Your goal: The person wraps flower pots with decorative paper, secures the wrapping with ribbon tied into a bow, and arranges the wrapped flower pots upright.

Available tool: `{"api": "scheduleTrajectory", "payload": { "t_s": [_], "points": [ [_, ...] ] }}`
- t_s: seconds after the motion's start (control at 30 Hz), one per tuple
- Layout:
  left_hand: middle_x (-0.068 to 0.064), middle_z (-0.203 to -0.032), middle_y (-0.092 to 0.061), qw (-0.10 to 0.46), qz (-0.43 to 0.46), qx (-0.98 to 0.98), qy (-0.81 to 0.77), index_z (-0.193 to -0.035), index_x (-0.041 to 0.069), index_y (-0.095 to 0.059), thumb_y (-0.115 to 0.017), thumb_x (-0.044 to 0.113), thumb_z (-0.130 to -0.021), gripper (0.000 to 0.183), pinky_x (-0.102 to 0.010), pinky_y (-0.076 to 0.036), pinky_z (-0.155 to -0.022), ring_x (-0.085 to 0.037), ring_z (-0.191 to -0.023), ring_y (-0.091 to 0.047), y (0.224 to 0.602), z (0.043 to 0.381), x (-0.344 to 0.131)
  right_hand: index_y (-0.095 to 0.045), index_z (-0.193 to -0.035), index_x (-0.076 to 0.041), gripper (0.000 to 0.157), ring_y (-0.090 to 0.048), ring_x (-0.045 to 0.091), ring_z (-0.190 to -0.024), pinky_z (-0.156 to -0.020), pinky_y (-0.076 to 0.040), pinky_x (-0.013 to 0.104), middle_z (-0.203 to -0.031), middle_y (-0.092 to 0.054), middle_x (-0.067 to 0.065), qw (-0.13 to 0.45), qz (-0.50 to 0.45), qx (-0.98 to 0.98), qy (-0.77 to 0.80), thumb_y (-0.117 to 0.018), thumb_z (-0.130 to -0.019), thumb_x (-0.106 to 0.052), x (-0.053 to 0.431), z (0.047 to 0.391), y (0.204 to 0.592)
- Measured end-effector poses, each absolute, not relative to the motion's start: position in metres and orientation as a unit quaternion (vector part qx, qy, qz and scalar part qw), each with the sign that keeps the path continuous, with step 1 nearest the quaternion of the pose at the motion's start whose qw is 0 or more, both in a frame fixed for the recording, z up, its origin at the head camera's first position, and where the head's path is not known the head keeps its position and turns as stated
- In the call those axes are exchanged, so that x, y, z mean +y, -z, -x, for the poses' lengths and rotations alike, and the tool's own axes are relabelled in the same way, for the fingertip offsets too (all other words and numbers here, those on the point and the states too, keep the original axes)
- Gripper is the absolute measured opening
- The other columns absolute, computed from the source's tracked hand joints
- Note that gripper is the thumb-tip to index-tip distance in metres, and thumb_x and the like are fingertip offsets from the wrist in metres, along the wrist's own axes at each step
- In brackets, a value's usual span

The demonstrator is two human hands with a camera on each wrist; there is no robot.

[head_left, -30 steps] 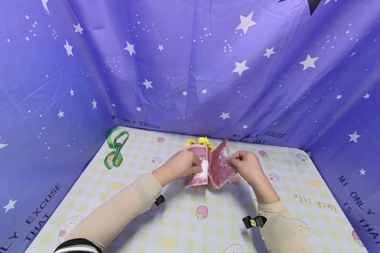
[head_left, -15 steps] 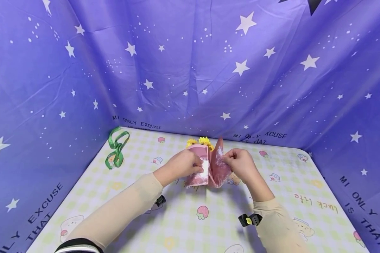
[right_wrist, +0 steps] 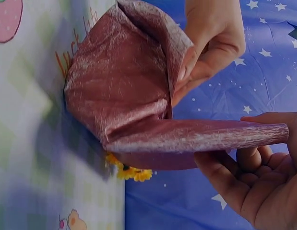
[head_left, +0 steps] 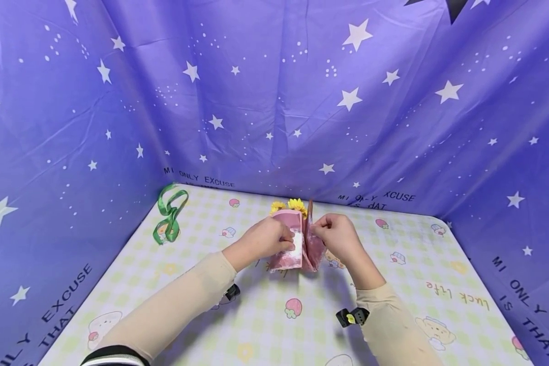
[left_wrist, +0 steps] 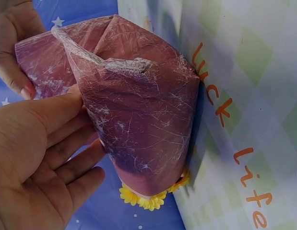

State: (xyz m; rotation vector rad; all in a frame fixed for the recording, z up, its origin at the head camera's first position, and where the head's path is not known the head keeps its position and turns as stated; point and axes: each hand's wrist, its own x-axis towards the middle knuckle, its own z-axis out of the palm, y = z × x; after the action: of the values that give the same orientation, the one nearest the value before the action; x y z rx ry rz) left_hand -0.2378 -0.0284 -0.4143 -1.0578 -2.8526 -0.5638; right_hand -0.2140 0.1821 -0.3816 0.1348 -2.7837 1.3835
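A creased pink sheet of wrapping paper [head_left: 285, 262], whitish with scuffs, stands on the table, wrapped partly round yellow flowers [head_left: 296, 204] whose heads peek out at its far side. My left hand [head_left: 263, 239] pinches the left flap; in the left wrist view its thumb lies on the paper [left_wrist: 143, 105] edge and the other fingers are behind. On the other side, my right hand [head_left: 340, 236] pinches the right flap, which stands nearly edge-on. The right wrist view shows that flap between the thumb and fingers of the right hand [right_wrist: 263, 182]. Stems are hidden inside the paper.
A looped green ribbon [head_left: 170, 220] lies at the table's back left. The table has a checked, cartoon-printed cloth [head_left: 274, 330]. Blue-purple star-printed curtains [head_left: 274, 101] rise behind and at both sides of it.
My right hand has moved left and swung the right flap inward, so it now stands closer to the left flap. The left hand keeps its hold in about the same place.
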Motion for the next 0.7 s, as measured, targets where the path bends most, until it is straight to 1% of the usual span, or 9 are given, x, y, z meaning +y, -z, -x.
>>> {"api": "scheduleTrajectory", "payload": {
  "t_s": [0.23,0.5,0.63,0.7],
  "points": [
    [0.006,-0.100,-0.079,0.030,0.352,-0.915,0.194,-0.093,0.018,-0.082,-0.078,0.030,-0.092,0.012,-0.025,-0.057,-0.090,-0.008,-0.090,-0.071,0.420,0.239,-0.028,-0.071,-0.081,-0.006,0.013,-0.051,0.015,-0.058,-0.053,-0.044,0.031,-0.066,-0.060,-0.001,0.019,-0.054,-0.896,-0.440,-0.072,-0.090,-0.015,0.173,0.215,0.383],
    [0.004,-0.105,-0.078,0.042,0.364,-0.911,0.192,-0.095,0.017,-0.081,-0.077,0.030,-0.093,0.014,-0.027,-0.055,-0.097,-0.011,-0.099,-0.071,0.422,0.240,-0.030,-0.070,-0.079,-0.007,0.014,-0.052,0.015,-0.062,-0.054,-0.044,0.028,-0.068,-0.062,-0.001,0.028,-0.054,-0.890,-0.452,-0.074,-0.090,-0.015,0.166,0.213,0.387],
    [0.004,-0.102,-0.077,0.048,0.372,-0.908,0.190,-0.094,0.017,-0.081,-0.077,0.030,-0.093,0.014,-0.027,-0.055,-0.095,-0.010,-0.096,-0.070,0.423,0.241,-0.031,-0.072,-0.080,-0.006,0.012,-0.055,0.014,-0.069,-0.059,-0.046,0.027,-0.074,-0.064,0.001,0.027,-0.053,-0.887,-0.458,-0.076,-0.089,-0.014,0.161,0.212,0.388],
    [0.005,-0.100,-0.077,0.051,0.375,-0.906,0.188,-0.094,0.017,-0.081,-0.077,0.030,-0.093,0.013,-0.027,-0.055,-0.093,-0.010,-0.094,-0.070,0.424,0.242,-0.031,-0.072,-0.080,-0.006,0.011,-0.056,0.014,-0.067,-0.058,-0.046,0.026,-0.075,-0.066,0.004,0.024,-0.053,-0.886,-0.460,-0.076,-0.089,-0.012,0.158,0.212,0.387]
  ]
}}
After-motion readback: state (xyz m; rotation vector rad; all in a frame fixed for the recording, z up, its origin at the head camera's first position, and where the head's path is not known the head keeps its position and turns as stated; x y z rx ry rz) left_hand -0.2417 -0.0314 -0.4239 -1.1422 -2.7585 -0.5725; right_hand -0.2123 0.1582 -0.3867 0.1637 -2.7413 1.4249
